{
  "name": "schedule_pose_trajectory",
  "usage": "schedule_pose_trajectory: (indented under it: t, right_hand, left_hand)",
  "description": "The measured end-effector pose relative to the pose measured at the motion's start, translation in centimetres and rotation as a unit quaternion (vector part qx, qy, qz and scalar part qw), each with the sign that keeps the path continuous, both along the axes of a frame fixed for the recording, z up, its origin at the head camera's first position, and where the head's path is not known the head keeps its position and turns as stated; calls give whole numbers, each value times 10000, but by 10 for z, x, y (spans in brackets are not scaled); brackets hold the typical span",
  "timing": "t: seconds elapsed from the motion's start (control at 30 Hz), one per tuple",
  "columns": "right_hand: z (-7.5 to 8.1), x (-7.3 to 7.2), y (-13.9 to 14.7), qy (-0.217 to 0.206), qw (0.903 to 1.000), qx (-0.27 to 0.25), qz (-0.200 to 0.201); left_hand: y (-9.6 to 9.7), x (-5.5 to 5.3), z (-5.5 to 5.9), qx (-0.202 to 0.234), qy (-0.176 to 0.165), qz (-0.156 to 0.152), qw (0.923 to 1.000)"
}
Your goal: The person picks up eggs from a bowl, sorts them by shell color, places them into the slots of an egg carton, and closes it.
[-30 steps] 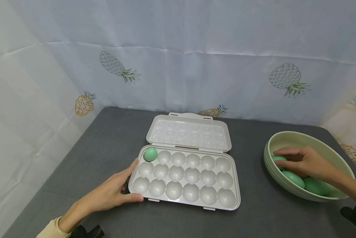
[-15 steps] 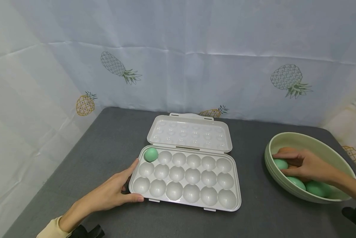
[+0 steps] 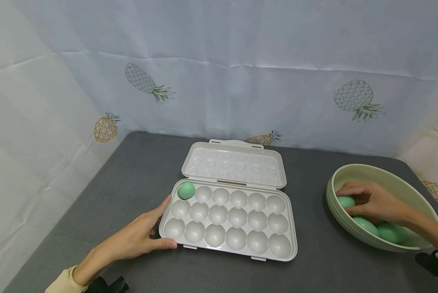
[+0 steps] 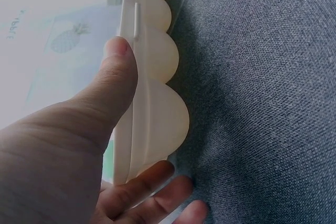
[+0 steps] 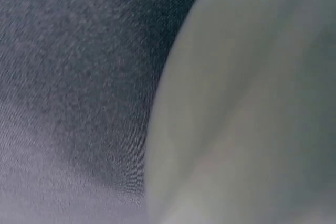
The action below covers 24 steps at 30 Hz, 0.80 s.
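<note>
A pale egg tray (image 3: 226, 226) lies on the table with its lid folded back, and one green egg (image 3: 186, 190) fills its far left cup. My left hand (image 3: 140, 236) grips the tray's left end, thumb along the front edge; in the left wrist view the fingers curl at the tray's end. At the right, my right hand (image 3: 382, 203) reaches into a light green bowl (image 3: 384, 173). Its thumb and fingers stand around a second green egg (image 3: 346, 201), with the fingertips partly hidden. Larger green eggs (image 3: 390, 232) lie under the wrist.
The open lid (image 3: 235, 165) rests flat behind the tray. Grey cloth covers the table (image 3: 145, 162), and a white pineapple-print curtain (image 3: 219, 97) hangs at its far edge. In the right wrist view only the bowl's blurred side (image 5: 210, 129) and the table show.
The right hand stays inside the bowl, its fingers shifting about the green egg. A brownish shape glimpsed behind the fingers half a second ago is now covered. The left hand keeps its place.
</note>
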State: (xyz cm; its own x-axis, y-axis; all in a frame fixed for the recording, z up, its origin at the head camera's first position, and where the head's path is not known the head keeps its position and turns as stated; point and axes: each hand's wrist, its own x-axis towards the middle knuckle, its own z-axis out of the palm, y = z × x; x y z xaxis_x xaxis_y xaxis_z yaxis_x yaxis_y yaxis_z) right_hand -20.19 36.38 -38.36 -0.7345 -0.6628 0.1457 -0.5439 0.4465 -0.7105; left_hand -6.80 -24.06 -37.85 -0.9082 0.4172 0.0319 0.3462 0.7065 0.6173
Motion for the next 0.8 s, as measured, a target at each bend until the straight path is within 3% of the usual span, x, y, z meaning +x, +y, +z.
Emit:
schedule_pose_trajectory:
  t: [0.3,0.57,0.8]
  right_hand:
    - [0,3,0,-180,9950,284,-945]
    - [1,4,-4,-336,9938,160,-1052]
    - [11,6,-7,-439,9914,232,-1207]
  left_hand:
    - [0,0,0,-59,3,0,10000]
    - [-1,-2,0,-55,4,-33,10000]
    - [-1,-2,-1,-34,48,-60,10000]
